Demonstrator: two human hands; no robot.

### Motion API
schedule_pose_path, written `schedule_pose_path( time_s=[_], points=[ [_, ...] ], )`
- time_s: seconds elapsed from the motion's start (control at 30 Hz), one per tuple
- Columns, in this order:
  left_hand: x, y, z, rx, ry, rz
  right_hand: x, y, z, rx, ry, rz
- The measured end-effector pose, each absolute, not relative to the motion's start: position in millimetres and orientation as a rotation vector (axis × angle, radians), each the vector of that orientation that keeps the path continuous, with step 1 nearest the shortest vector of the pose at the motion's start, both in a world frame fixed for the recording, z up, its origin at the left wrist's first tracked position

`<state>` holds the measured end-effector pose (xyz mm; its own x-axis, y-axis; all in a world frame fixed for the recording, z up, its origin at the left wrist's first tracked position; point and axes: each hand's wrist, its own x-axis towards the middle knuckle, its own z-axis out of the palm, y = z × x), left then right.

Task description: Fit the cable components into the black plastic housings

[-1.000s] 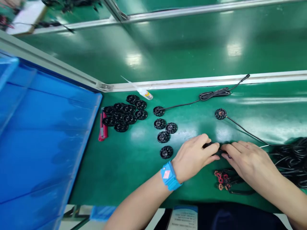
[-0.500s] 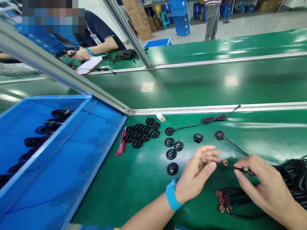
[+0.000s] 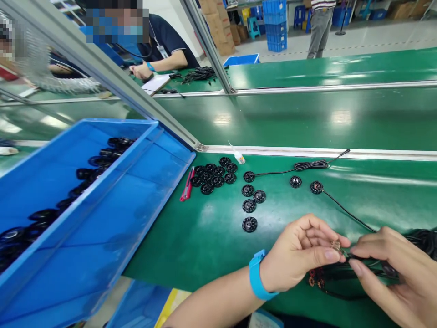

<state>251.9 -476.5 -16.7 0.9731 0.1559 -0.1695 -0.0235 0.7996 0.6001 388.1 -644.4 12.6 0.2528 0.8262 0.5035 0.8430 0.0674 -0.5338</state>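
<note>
My left hand [image 3: 300, 250] pinches a small copper-wound coil [image 3: 336, 246] between thumb and fingertips. From this coil a thin black cable runs into my right hand [image 3: 396, 269], whose thumb and forefinger close on it just beside the coil. Below my hands lie more cable ends with copper and red coils [image 3: 316, 278], partly covered. Ahead of them a black round part with a coil inside [image 3: 316, 187] has a cable leading back toward my right hand. A lone black round part [image 3: 295, 181] lies to its left. Several similar black discs [image 3: 249, 224] sit left of my hands.
A bunch of black discs [image 3: 211, 175] lies by a red utility knife [image 3: 187, 184] and a small white bottle [image 3: 240, 158]. A big blue bin [image 3: 150, 182] stands left. A bundled cable [image 3: 310, 165] lies near the metal rail [image 3: 273, 150]. Another person works across the bench.
My left hand has moved right and closed on the coil that my right hand was holding out by its cable. The lone round part has tipped flat. The view has shifted.
</note>
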Motion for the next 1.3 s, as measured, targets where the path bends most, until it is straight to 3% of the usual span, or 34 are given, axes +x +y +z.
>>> schedule_pose_path(
  time_s=[0.6,1.3],
  points=[
    [254,-492,-25,0.687,0.294,0.141,371,-648,13,-1.710,-1.486,-0.245],
    [254,-486,-22,0.814,0.303,0.237,375,-649,12,-1.706,-1.631,-0.222]
  ],
)
